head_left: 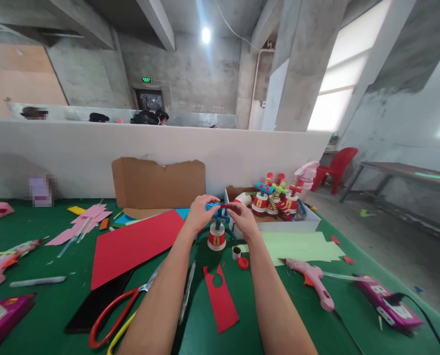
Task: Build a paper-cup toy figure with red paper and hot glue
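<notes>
A small paper-cup figure (217, 237), white and red with blue arms, stands on the green table (38, 266) in front of me. My left hand (199, 213) and my right hand (243, 217) meet just above it. Both pinch a blue and red piece (220, 205) at the figure's top. A red paper strip (221, 298) with a round notch lies between my forearms. A small red cap (243, 263) and a little white cup (236, 252) sit under my right wrist.
Red-handled scissors (121, 308) and a large red sheet (136, 245) lie left. A pink glue gun (312, 281) and pale green paper (297, 245) lie right. A white box (297, 226) holds several finished figures. Cardboard (158, 183) leans on the white partition.
</notes>
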Demonstrator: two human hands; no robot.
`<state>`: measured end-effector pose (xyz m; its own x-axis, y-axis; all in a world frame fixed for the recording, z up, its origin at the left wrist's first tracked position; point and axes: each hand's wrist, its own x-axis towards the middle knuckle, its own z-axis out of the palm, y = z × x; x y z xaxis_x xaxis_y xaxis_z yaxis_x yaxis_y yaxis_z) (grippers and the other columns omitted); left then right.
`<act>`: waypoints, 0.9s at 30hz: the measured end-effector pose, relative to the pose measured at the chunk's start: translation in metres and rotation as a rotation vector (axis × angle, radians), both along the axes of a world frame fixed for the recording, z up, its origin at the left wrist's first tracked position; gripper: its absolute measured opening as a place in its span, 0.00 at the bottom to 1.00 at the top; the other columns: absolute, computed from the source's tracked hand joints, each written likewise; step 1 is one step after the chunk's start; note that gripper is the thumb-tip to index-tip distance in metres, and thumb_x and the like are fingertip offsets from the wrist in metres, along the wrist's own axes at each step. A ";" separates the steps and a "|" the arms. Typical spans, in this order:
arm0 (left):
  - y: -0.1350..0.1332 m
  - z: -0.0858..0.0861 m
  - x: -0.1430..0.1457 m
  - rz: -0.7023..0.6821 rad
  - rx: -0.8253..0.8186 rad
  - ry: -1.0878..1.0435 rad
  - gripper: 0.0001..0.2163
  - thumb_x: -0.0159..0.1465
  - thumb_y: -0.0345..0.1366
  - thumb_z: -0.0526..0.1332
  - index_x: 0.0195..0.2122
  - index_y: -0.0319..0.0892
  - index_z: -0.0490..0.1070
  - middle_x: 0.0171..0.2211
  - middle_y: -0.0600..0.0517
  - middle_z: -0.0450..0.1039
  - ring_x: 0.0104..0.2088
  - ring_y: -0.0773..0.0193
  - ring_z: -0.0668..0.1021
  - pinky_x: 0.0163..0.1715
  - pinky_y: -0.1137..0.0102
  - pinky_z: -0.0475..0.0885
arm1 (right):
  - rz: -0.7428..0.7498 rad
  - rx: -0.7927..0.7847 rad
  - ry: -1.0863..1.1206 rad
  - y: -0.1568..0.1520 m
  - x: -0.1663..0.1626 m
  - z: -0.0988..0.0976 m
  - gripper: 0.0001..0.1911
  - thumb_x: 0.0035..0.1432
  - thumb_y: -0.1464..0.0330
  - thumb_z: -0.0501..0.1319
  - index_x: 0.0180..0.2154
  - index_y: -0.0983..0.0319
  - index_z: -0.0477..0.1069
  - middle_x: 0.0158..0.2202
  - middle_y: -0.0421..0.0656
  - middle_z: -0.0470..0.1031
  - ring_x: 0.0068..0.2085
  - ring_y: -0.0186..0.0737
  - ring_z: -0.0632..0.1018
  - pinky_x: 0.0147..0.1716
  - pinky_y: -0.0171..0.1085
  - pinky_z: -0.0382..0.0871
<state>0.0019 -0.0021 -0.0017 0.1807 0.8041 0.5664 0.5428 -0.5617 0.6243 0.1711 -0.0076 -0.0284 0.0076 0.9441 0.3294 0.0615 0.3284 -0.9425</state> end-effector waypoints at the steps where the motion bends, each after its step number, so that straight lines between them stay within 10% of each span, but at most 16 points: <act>1: 0.000 0.000 0.001 0.006 0.009 0.004 0.06 0.60 0.35 0.61 0.37 0.45 0.76 0.38 0.50 0.78 0.43 0.59 0.75 0.45 0.66 0.70 | 0.013 0.007 -0.010 0.000 -0.001 0.000 0.13 0.48 0.65 0.64 0.38 0.62 0.76 0.40 0.47 0.80 0.43 0.45 0.78 0.46 0.44 0.71; 27: 0.011 -0.007 0.001 0.022 -0.115 -0.151 0.03 0.55 0.33 0.62 0.29 0.42 0.76 0.32 0.51 0.79 0.35 0.63 0.78 0.36 0.70 0.72 | -0.003 0.024 -0.096 0.004 -0.021 -0.013 0.11 0.49 0.66 0.64 0.36 0.62 0.76 0.37 0.45 0.80 0.41 0.44 0.78 0.43 0.42 0.72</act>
<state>0.0026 0.0085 -0.0091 0.0825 0.8678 0.4900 0.4495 -0.4713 0.7588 0.1500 -0.0033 -0.0409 -0.0222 0.9359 0.3515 0.1526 0.3506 -0.9240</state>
